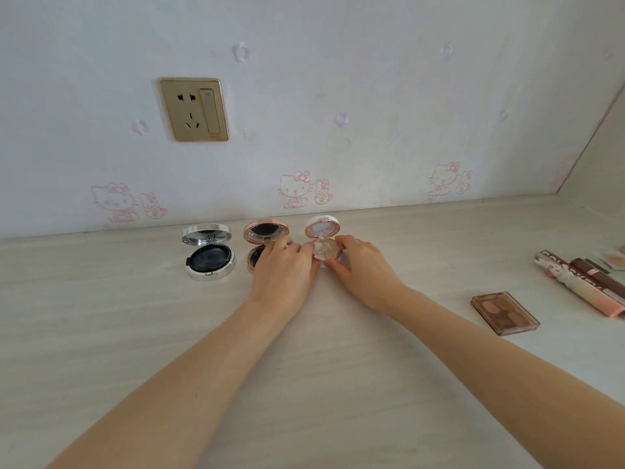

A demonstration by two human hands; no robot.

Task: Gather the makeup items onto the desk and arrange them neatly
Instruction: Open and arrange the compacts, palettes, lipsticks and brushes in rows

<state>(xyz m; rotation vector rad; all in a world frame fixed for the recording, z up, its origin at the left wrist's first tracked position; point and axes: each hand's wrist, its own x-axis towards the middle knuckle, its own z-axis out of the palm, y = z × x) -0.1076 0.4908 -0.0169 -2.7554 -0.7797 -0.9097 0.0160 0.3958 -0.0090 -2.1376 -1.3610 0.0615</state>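
Steadying pink compact (323, 243) at back of worktop (338, 350), just right of rose-gold compact (267, 230). Fingers (306, 248) of left hand (282, 270), right hand (363, 269) pinch base from both sides. Likely light, hard, slick; hinged lid, pressed powder fragile: hold base rim, not lid.

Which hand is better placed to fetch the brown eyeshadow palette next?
Right, probably. Both hands hold the pink compact, but the right hand is nearer the palette; the left hand would have to cross the right arm.
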